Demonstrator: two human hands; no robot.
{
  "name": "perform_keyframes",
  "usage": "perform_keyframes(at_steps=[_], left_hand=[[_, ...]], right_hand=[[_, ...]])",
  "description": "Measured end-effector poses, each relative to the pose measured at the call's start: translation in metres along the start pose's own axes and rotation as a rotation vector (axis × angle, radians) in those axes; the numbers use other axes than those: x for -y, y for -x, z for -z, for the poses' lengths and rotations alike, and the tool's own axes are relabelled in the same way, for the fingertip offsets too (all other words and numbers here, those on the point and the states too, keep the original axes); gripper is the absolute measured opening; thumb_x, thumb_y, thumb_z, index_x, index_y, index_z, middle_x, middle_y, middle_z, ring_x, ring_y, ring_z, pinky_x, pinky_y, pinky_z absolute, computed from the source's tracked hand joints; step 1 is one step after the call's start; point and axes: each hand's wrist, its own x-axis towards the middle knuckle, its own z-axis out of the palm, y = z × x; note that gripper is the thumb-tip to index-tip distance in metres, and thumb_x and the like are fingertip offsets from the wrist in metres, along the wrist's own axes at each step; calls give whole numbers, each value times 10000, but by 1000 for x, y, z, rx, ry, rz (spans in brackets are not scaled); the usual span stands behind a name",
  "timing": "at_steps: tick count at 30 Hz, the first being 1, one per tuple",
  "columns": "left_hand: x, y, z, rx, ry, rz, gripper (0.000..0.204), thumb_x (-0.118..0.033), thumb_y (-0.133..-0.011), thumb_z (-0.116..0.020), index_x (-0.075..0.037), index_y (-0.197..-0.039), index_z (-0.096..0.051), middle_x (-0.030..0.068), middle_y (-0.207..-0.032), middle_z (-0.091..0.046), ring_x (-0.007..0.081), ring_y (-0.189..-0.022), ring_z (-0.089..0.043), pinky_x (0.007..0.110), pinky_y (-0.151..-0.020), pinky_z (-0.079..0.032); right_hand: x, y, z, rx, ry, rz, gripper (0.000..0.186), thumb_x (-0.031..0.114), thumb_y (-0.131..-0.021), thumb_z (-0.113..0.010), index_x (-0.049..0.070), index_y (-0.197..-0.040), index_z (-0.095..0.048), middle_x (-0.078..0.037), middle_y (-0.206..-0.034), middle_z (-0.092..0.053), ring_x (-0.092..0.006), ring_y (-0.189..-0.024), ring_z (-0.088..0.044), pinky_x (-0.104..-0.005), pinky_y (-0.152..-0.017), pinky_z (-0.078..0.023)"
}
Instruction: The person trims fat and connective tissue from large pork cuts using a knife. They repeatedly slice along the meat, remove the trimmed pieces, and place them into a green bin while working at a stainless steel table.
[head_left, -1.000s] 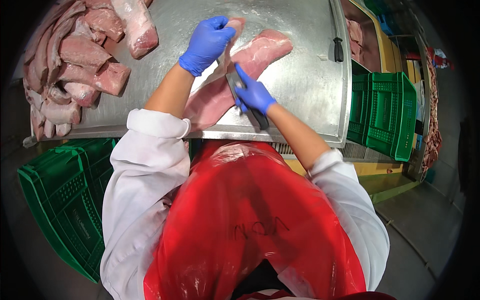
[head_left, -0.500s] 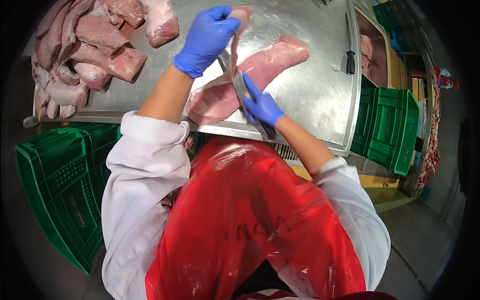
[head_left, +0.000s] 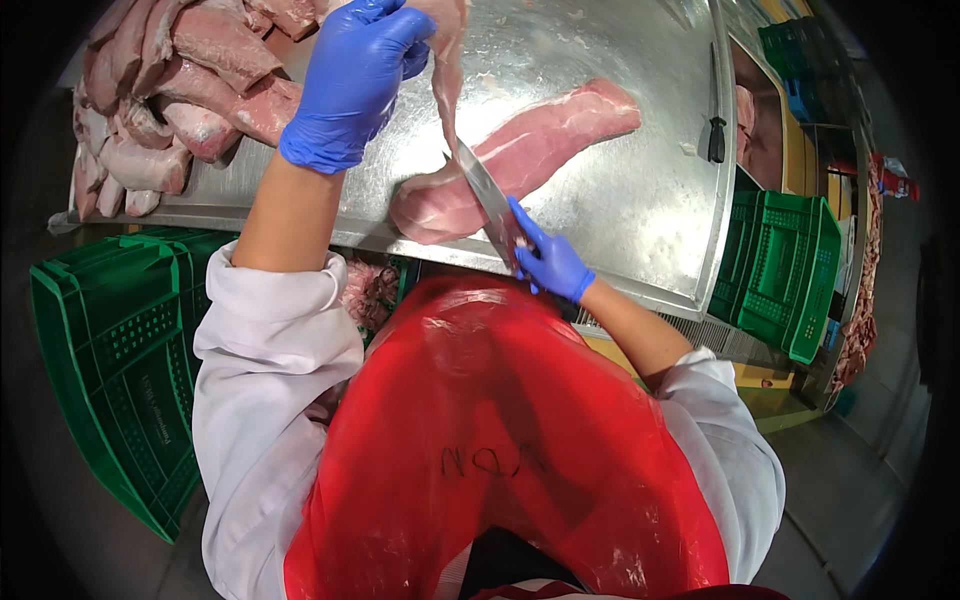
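Note:
My left hand (head_left: 350, 85), in a blue glove, is closed on the upper part of a long, thin strip of meat (head_left: 449, 85) and holds it up. The strip hangs down to the tip of a knife (head_left: 485, 188). Around the knife's handle my gloved right hand (head_left: 555, 265) is closed, near the table's front edge. Under and beside the blade a long pink piece of boneless meat (head_left: 550, 140) lies slantwise on the metal table (head_left: 640, 215). Whether the strip still joins this piece I cannot tell.
Several raw meat pieces (head_left: 225, 50) are heaped at the table's left. A second knife (head_left: 716, 135) lies by the right edge. Green crates stand at the left (head_left: 120, 350) and right (head_left: 780, 270). Meat trimmings (head_left: 368, 290) sit below the front edge.
My left hand has moved left and toward me, drawing the strip up. My right hand and the knife have shifted slightly right and toward me.

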Motion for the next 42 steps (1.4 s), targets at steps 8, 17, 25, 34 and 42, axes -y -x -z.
perform_keyframes(at_steps=[8,17,25,34,42], left_hand=[[-40,8,9,-139,32,-49,75,-6,-848,-541,-75,-873,-551,-23,-686,-496,48,-522,-418,200,-477,-327],[-73,24,20,-219,30,-223,68,-31,-878,-565,-90,-903,-586,-38,-680,-513,53,-519,-439,200,-466,-351],[-135,47,-29,-49,23,-375,33,-92,-881,-581,-104,-870,-609,-53,-671,-540,40,-477,-412,188,-427,-314],[-150,26,-100,-14,-44,-414,160,-183,-880,-603,-47,-965,-597,28,-791,-576,108,-604,-463,241,-548,-356],[-106,-2,-299,411,-138,-307,392,-311,-901,-625,21,-1097,-561,128,-942,-616,196,-789,-551,307,-723,-436]], right_hand=[[13,-22,-17,-24,30,92,729,133,-981,-468,205,-1604,-98,-118,-686,-679,-248,-533,-662,-371,-602,-572],[50,-86,-25,-21,48,220,701,170,-991,-478,199,-1601,-133,-123,-679,-674,-261,-545,-666,-381,-598,-572],[49,-78,-36,174,4,183,706,165,-999,-465,280,-1608,-129,-101,-749,-663,-178,-544,-631,-347,-584,-562],[77,-50,-37,445,-215,182,704,87,-995,-468,319,-1595,-183,-97,-867,-636,-151,-622,-634,-314,-564,-569],[-24,53,82,42,-375,95,771,94,-949,-496,322,-1597,-148,-121,-972,-647,-171,-681,-673,-319,-578,-597]])
